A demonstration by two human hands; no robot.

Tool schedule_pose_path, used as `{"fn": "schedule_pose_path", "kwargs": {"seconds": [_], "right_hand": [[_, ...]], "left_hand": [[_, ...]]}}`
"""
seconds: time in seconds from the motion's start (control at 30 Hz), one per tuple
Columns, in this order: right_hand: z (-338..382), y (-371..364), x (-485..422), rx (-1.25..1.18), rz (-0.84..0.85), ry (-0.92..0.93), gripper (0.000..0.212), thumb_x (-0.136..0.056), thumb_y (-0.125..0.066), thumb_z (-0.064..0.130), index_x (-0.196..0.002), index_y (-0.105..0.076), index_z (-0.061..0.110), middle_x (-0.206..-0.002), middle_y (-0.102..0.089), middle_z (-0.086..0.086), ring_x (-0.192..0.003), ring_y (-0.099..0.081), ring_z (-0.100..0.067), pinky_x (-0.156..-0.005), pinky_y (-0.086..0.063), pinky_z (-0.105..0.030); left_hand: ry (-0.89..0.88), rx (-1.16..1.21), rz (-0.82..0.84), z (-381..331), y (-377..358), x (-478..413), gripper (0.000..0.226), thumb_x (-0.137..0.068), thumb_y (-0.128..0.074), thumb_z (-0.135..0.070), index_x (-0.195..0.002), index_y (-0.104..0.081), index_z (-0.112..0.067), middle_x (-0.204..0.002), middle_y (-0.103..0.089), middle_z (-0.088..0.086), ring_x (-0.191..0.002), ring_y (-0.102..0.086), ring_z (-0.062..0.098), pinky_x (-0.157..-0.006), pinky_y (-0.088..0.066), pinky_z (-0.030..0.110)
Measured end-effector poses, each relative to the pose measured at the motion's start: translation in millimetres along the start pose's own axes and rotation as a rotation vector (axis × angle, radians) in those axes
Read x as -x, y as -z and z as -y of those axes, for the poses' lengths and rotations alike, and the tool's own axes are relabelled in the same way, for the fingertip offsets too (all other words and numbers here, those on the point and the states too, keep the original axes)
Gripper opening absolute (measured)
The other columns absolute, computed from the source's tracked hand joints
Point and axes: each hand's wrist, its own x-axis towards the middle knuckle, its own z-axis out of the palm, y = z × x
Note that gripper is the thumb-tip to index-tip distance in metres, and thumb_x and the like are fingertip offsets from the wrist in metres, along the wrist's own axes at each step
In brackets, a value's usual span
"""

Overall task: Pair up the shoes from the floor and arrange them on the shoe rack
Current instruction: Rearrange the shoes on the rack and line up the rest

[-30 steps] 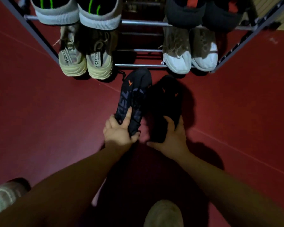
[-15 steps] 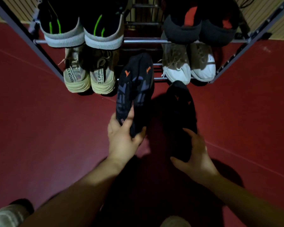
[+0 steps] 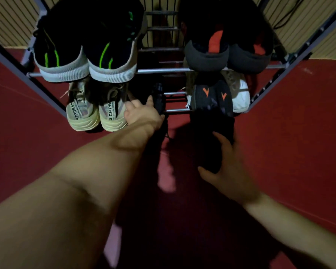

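My left hand (image 3: 142, 113) grips the heel of a black shoe (image 3: 159, 98) that lies mostly inside the middle gap of the lower shelf of the shoe rack (image 3: 159, 70), beside the beige pair. My right hand (image 3: 227, 167) holds the heel of the second black shoe (image 3: 213, 105), whose sole with orange marks faces me. Its toe reaches the front rail of the lower shelf, in front of the white pair. Both shoes are dark and partly lost in shadow.
On the top shelf sit a black pair with green stripes (image 3: 85, 55) at left and a black pair with red insides (image 3: 227, 49) at right. Below are a beige pair (image 3: 97, 111) and a white pair (image 3: 241, 94). Red floor (image 3: 289, 133) surrounds the rack.
My left hand pushed its black shoe forward onto the lower shelf between the pairs. My right hand lifted the other black shoe off the floor and carried it up to the rack's front rail.
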Motion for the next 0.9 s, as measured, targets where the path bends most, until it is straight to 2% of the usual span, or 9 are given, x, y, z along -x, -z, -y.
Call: {"fn": "schedule_pose_path", "kwargs": {"seconds": [0.07,0.13,0.2,0.3,0.37,0.5,0.67,0.77,0.9], "right_hand": [[4,0,-18,0.066,0.004,0.028,0.091,-0.061,-0.064,0.052,-0.140,-0.023,0.032,-0.151,-0.013,-0.023,-0.139,-0.023,-0.037,-0.113,-0.024,-0.040],[10,-2,-37,0.144,0.048,0.038,0.097,-0.065,-0.075,0.040,-0.146,-0.024,0.025,-0.155,0.000,-0.023,-0.142,-0.013,-0.039,-0.113,-0.024,-0.049],[16,-5,-58,0.229,0.081,0.054,0.097,-0.069,-0.076,0.034,-0.149,-0.022,0.018,-0.155,0.006,-0.021,-0.142,-0.009,-0.040,-0.112,-0.022,-0.049],[27,-14,-93,0.403,0.087,0.094,0.097,-0.072,-0.067,0.045,-0.150,-0.016,0.018,-0.156,0.003,-0.020,-0.140,-0.012,-0.042,-0.112,-0.018,-0.047],[37,-21,-120,0.504,0.105,0.073,0.098,-0.075,-0.065,0.047,-0.151,-0.011,0.018,-0.156,0.000,-0.018,-0.139,-0.014,-0.042,-0.112,-0.017,-0.046],[55,-44,-165,0.626,0.166,0.079,0.096,-0.077,-0.066,0.049,-0.150,-0.013,0.015,-0.154,-0.014,-0.017,-0.126,-0.032,-0.042,-0.106,-0.027,-0.043],[72,-70,-187,0.607,0.299,0.073,0.094,-0.081,-0.059,0.055,-0.150,-0.008,0.018,-0.158,0.002,-0.014,-0.133,-0.021,-0.046,-0.112,-0.021,-0.046],[62,-69,-189,0.574,0.328,0.123,0.090,-0.084,-0.055,0.053,-0.151,-0.004,0.019,-0.158,0.005,-0.012,-0.134,-0.018,-0.048,-0.113,-0.016,-0.045],[46,-68,-187,0.455,0.324,0.105,0.093,-0.081,-0.057,0.057,-0.150,-0.002,0.030,-0.159,0.010,-0.003,-0.135,-0.016,-0.045,-0.113,-0.019,-0.046]], "left_hand": [[-0.083,-0.160,0.005,8,-3,2,0.092,-0.082,-0.054,-0.063,-0.151,-0.004,-0.029,-0.149,-0.016,0.019,-0.138,-0.015,0.036,-0.113,-0.015,0.041],[-0.212,-0.318,-0.060,19,-5,0,0.104,-0.077,-0.055,-0.067,-0.151,0.006,-0.025,-0.155,0.002,0.019,-0.142,-0.004,0.036,-0.116,-0.006,0.044],[-0.332,-0.411,-0.078,29,-3,-8,0.111,-0.075,-0.052,-0.072,-0.149,0.016,-0.025,-0.156,0.017,0.016,-0.144,0.004,0.034,-0.116,-0.002,0.046],[-0.362,-0.410,-0.042,37,-2,-18,0.109,-0.074,-0.046,-0.078,-0.149,0.014,-0.025,-0.158,-0.012,0.011,-0.144,-0.010,0.032,-0.115,-0.011,0.044],[-0.354,-0.333,-0.052,39,-8,-19,0.106,-0.076,-0.048,-0.074,-0.151,0.008,-0.024,-0.155,-0.020,0.012,-0.143,-0.012,0.033,-0.115,-0.010,0.043],[-0.358,-0.215,-0.105,45,-18,-26,0.100,-0.076,-0.050,-0.072,-0.152,-0.005,-0.025,-0.158,-0.005,0.013,-0.145,0.007,0.032,-0.117,-0.002,0.039],[-0.473,-0.196,-0.156,54,-18,-48,0.100,-0.070,-0.047,-0.078,-0.151,-0.013,-0.029,-0.158,0.002,0.015,-0.144,0.018,0.029,-0.119,0.006,0.039],[-0.503,-0.301,-0.079,61,-17,-57,0.107,-0.059,-0.042,-0.084,-0.149,-0.015,-0.032,-0.159,0.002,0.015,-0.142,0.023,0.030,-0.118,0.003,0.045],[-0.494,-0.470,0.019,60,-17,-60,0.107,-0.067,-0.044,-0.081,-0.150,-0.006,-0.026,-0.157,-0.003,0.021,-0.139,0.031,0.033,-0.116,0.006,0.050]]}}
